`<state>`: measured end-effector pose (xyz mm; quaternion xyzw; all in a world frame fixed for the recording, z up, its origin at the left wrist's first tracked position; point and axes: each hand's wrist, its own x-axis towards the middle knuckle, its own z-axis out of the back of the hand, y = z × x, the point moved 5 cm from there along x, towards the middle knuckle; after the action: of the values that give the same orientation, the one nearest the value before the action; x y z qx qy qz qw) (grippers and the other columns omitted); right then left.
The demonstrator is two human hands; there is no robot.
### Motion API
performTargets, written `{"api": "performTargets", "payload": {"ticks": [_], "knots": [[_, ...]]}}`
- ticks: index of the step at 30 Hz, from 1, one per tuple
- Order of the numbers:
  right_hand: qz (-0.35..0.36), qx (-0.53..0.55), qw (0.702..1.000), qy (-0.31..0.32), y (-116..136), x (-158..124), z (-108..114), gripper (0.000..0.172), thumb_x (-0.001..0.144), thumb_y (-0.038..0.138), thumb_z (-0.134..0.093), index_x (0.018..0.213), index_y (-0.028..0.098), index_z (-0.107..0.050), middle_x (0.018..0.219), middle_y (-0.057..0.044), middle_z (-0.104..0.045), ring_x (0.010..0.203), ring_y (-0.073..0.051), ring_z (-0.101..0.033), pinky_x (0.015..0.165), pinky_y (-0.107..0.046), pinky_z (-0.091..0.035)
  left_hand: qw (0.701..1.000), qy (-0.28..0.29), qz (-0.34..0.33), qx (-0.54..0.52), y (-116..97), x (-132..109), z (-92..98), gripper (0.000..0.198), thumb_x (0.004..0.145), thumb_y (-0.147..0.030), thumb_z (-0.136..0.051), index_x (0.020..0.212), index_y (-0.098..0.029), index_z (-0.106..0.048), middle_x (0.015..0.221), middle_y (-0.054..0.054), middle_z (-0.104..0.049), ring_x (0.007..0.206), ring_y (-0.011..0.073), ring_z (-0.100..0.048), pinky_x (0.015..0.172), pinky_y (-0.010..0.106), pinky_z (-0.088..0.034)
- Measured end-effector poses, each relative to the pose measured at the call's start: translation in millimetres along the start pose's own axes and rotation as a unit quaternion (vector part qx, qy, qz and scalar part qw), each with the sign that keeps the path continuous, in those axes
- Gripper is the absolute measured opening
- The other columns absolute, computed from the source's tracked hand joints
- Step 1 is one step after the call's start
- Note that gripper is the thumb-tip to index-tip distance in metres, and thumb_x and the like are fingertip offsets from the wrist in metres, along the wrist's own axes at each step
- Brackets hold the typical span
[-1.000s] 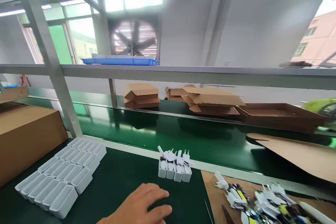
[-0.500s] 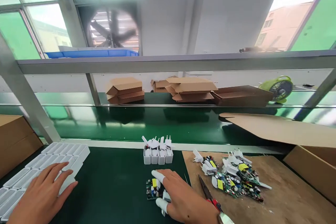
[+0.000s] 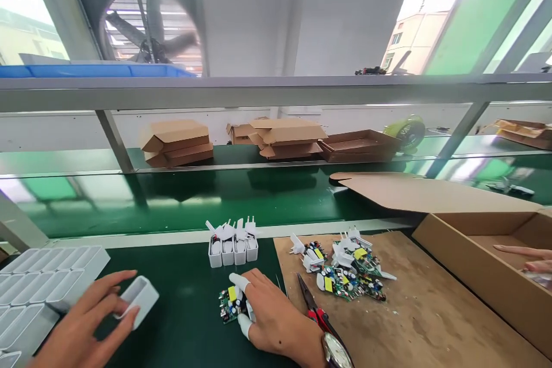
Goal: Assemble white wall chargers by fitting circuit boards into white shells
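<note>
2 hands work at the lower edge of the frame on the green worktop (image 3: 185,293). The left hand (image 3: 81,328), lower left, pinches 1 white plastic shell (image 3: 140,298) between thumb and fingers, lifted just right of the tray of white shells (image 3: 38,287) that runs off the left edge. The right hand (image 3: 276,319), lower centre, is curled with its capped fingertips (image 3: 238,282) pressed onto a green circuit board (image 3: 229,303) lying flat on the worktop.

Bare green surface lies between the 2 hands. Just above the right hand stands a row of 4 white shells with plugs (image 3: 233,244), near the metal rail (image 3: 129,238) that bounds the worktop at the back. Right of the hand, red-handled pliers (image 3: 313,307) lie on the brown board (image 3: 414,310), touching the wrist area; a heap of boards and plugs (image 3: 345,264) sits beyond them. A cardboard box (image 3: 478,276) closes off the right side, with another person's fingers (image 3: 524,256) inside it.
</note>
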<state>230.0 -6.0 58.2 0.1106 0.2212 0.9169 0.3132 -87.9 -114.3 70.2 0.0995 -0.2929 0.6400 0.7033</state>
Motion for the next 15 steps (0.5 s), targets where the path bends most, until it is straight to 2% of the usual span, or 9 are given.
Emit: {"api": "performTargets", "payload": {"ticks": [2, 4, 7, 9, 11, 13, 15], "knots": [[0.017, 0.010, 1.000, -0.012, -3.8, -1.8, 1.5, 0.062, 0.080, 0.011, -0.060, 0.142, 0.011, -0.055, 0.132, -0.017, -0.063, 0.121, -0.031, -0.056, 0.110, -0.048, -0.048, 0.998, 0.026, -0.034, -0.045, -41.3, 18.6, -21.6, 0.029, 0.100, -0.040, -0.056, 0.075, -0.026, -0.065, 0.130, 0.007, -0.074, 0.102, 0.0250, -0.078, 0.077, 0.031, -0.065], [0.034, 0.017, 0.999, -0.019, -8.0, -2.1, 1.6, 0.062, 0.077, 0.010, -0.061, 0.139, 0.011, -0.057, 0.130, -0.017, -0.063, 0.121, -0.031, -0.056, 0.109, -0.049, -0.049, 0.993, 0.064, -0.058, -0.086, -74.5, 33.3, -45.3, 0.026, 0.100, -0.031, -0.055, 0.074, -0.026, -0.059, 0.132, 0.008, -0.073, 0.108, 0.0237, -0.077, 0.081, 0.030, -0.065], [0.051, 0.024, 0.998, -0.034, -14.2, -1.3, -1.0, 0.058, 0.078, 0.009, -0.059, 0.135, 0.009, -0.058, 0.122, -0.018, -0.065, 0.114, -0.031, -0.059, 0.103, -0.050, -0.053, 0.985, 0.072, -0.069, -0.141, -101.3, 45.3, -69.6, 0.026, 0.097, -0.028, -0.056, 0.072, -0.025, -0.052, 0.131, 0.010, -0.073, 0.106, 0.0251, -0.078, 0.077, 0.031, -0.064], [0.058, 0.029, 0.997, -0.047, -16.9, -0.8, -2.2, 0.057, 0.078, 0.008, -0.059, 0.135, 0.011, -0.058, 0.120, -0.017, -0.065, 0.111, -0.030, -0.060, 0.099, -0.048, -0.055, 0.979, 0.087, -0.048, -0.178, -104.9, 46.4, -80.6, 0.024, 0.095, -0.030, -0.064, 0.075, -0.025, -0.052, 0.131, 0.011, -0.071, 0.109, 0.0271, -0.077, 0.080, 0.034, -0.064], [0.065, 0.038, 0.995, -0.066, -16.9, -0.5, 0.5, 0.058, 0.076, 0.006, -0.059, 0.134, 0.013, -0.057, 0.121, -0.016, -0.064, 0.112, -0.030, -0.060, 0.095, -0.047, -0.057, 0.970, 0.103, -0.001, -0.220, -100.2, 43.7, -88.0, 0.021, 0.088, -0.031, -0.078, 0.090, -0.025, -0.058, 0.135, 0.012, -0.067, 0.113, 0.0292, -0.074, 0.083, 0.036, -0.065], [0.068, 0.050, 0.992, -0.094, -14.1, -0.2, 8.5, 0.057, 0.076, 0.004, -0.059, 0.132, 0.015, -0.057, 0.123, -0.015, -0.063, 0.112, -0.030, -0.060, 0.093, -0.046, -0.057, 0.956, 0.120, 0.049, -0.261, -93.0, 38.9, -93.3, 0.053, 0.077, -0.031, -0.090, 0.119, -0.026, -0.058, 0.143, 0.014, -0.060, 0.116, 0.0303, -0.071, 0.082, 0.037, -0.065], [0.072, 0.063, 0.987, -0.128, -8.8, 0.3, 19.7, 0.056, 0.077, 0.003, -0.058, 0.131, 0.018, -0.058, 0.123, -0.013, -0.063, 0.112, -0.029, -0.060, 0.092, -0.046, -0.058, 0.939, 0.148, 0.087, -0.298, -88.0, 33.9, -98.0, 0.084, 0.073, -0.029, -0.093, 0.143, -0.030, -0.047, 0.146, 0.014, -0.056, 0.111, 0.0282, -0.071, 0.084, 0.038, -0.066]]}}
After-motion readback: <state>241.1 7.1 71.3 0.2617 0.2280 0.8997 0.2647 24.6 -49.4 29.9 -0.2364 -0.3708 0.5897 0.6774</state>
